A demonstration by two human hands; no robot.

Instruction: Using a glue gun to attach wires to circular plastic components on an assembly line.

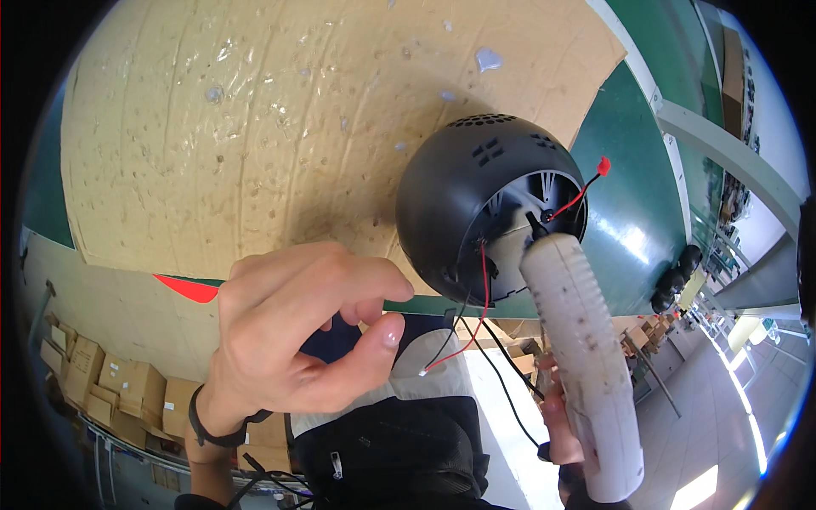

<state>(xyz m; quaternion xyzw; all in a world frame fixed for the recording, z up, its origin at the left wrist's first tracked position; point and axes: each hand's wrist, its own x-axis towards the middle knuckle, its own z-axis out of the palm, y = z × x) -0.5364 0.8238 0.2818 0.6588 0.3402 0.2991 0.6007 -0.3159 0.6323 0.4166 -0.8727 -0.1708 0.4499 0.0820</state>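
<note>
A round black plastic housing [442, 195] rests on the cardboard near its right edge, its open side turned toward the lower right. Inside that opening is the dark nozzle of a whitish hot glue gun [582, 340]. My right hand [557, 416], mostly hidden behind the gun, is closed around it. Left of the housing hovers my left hand [306, 327], fingers curled, thumb and forefinger apart with nothing visible between them. A red and black wire pair [486, 297] hangs from the opening to a small pale end. Another pair ends in a red connector [603, 166].
Cardboard [212, 153] with blobs of dried glue covers much of the green tabletop [629, 212]. A grey metal frame [731, 153] rises at the right. A black bag [391, 450] is against my body. Cardboard boxes [127, 382] are stacked at the lower left. Dark cables hang below the housing.
</note>
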